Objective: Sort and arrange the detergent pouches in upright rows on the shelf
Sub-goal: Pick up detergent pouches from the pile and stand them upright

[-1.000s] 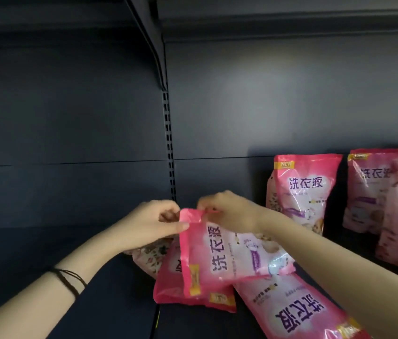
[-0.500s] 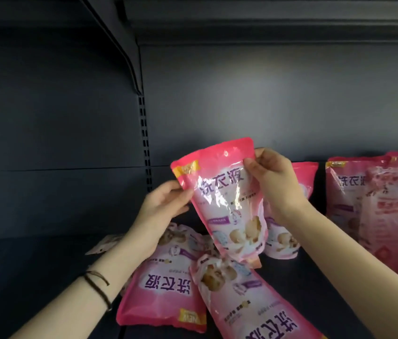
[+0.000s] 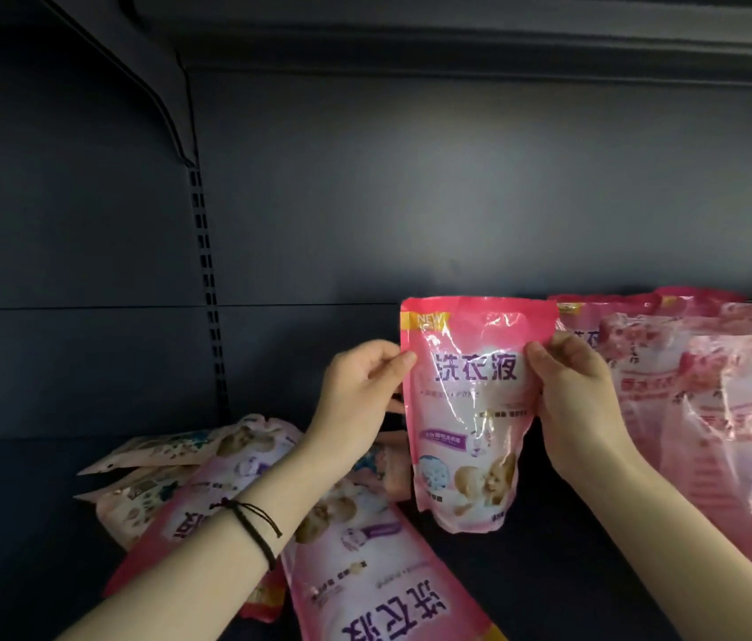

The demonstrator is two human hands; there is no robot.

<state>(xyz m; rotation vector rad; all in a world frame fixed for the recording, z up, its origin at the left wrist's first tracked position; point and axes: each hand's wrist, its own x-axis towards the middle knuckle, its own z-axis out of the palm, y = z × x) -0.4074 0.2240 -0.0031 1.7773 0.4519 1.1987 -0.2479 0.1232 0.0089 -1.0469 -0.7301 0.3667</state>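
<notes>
Head cam, nearest stuff first: a flat pink pouch [image 3: 392, 594] lies on the dark shelf [image 3: 18, 525] right at the bottom edge. Its label faces up and the big purple characters read upside down from this angle. A second flat pouch [image 3: 198, 520] sits just left of it, partly under the left forearm, which has a thin black cord bracelet [image 3: 249, 525] round the wrist. A bit further back on the left, a couple of pale beige pouches [image 3: 161, 455] lie on their sides, overlapping each other and touching the pink ones.

Mid-shelf is the main bit. The left hand [image 3: 360, 395] pinches the left edge of the held pouch [image 3: 471, 409], thumb on the front, fingers tucked behind. The right hand [image 3: 573, 404] grips the right edge the same way, thumb across the front. That pouch is upright, label toward the camera, with a yellow NEW tag in its top left corner. Can't tell whether its bottom touches the shelf or hangs just above it.

Just right of it stands the upright row [image 3: 711, 400] of pink pouches, overlapping one another and running off the right side of the frame. Behind everything is the dark back panel [image 3: 457, 201], with a slotted upright [image 3: 205, 293] and a bracket [image 3: 147, 71] at the top left.
</notes>
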